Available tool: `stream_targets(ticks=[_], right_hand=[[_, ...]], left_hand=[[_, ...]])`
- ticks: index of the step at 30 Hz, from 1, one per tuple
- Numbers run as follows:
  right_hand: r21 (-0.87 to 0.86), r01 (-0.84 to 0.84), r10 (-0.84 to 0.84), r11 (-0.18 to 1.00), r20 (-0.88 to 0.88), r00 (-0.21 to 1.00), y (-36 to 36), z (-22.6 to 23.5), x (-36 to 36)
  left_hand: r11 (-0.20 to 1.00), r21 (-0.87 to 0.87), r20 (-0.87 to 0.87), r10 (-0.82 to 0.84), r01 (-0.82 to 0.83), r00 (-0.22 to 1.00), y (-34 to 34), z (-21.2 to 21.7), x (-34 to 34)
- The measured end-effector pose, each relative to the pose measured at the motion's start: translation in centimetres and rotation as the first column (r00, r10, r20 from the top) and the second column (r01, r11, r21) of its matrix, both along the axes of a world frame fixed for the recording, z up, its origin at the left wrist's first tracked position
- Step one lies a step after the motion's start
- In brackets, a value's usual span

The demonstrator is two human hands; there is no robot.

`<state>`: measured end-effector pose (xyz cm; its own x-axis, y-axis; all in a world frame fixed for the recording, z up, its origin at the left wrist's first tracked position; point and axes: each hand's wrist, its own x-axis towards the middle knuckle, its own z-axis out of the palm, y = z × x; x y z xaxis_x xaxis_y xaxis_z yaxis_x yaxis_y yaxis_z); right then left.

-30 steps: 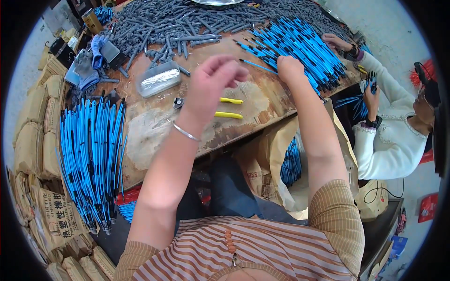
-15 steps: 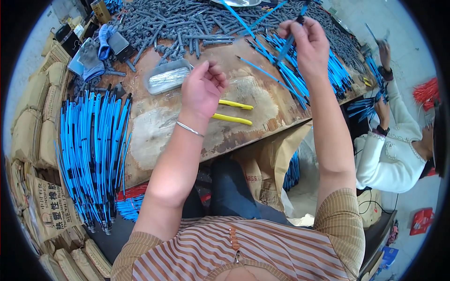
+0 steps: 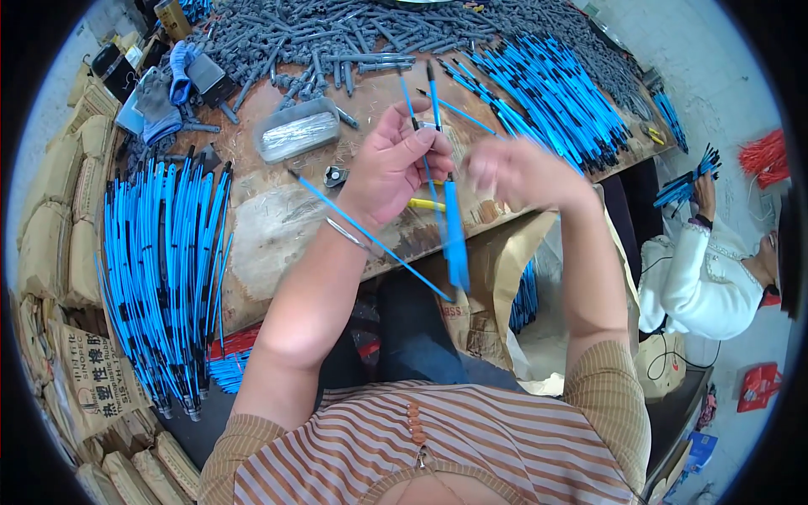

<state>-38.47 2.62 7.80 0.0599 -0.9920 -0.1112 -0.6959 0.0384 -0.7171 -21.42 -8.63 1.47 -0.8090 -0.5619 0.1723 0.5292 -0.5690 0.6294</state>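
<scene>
Left hand (image 3: pixel 396 164): positioned over the tabletop (image 3: pixel 261 219), fingers closed around a few blue sticks (image 3: pixel 455 244) with black sections. The sticks stand roughly lengthwise in the grip; their upper ends point toward the far side, and their lower ends extend past the near edge of the tabletop. A separate thin stick (image 3: pixel 370 237) lies at a slant across the left wrist, near the silver bracelet (image 3: pixel 345 232); what supports it cannot be told.

Right hand (image 3: pixel 526 172): located just beside the held sticks, to their right. The fingers are blurred; whether they grip anything cannot be told.

Pliers (image 3: pixel 427 204) with yellow handles lie on the tabletop, partly hidden behind the left hand. A clear box (image 3: pixel 296 153) containing silver strips is located beyond the left forearm. A large heap of grey parts (image 3: pixel 337 34) covers the far side. One pile of blue sticks (image 3: pixel 555 105) lies beyond the right hand; a second bundle (image 3: pixel 164 278) lies at the left, overhanging the near edge.

An open paper bag (image 3: pixel 501 261), with blue sticks inside, stands below the near edge. At the right, a co-worker's hand (image 3: pixel 704 198) holds a bunch of similar sticks (image 3: pixel 686 181).
</scene>
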Motion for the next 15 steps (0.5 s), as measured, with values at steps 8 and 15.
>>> stream_targets(ticks=[8,15], right_hand=[[-0.454,0.407,-0.605,0.793,-0.665,0.438,-8.0,-10.5,-12.0],[-0.492,0.507,-0.706,0.708,-0.457,0.541,-8.5,-8.3,-11.8]], left_hand=[[0.876,0.152,-0.168,-0.434,0.459,0.885,-1.1,-1.6,0.1],[0.940,0.157,-0.053,-0.297,0.301,0.953,-1.2,-1.4,0.2]])
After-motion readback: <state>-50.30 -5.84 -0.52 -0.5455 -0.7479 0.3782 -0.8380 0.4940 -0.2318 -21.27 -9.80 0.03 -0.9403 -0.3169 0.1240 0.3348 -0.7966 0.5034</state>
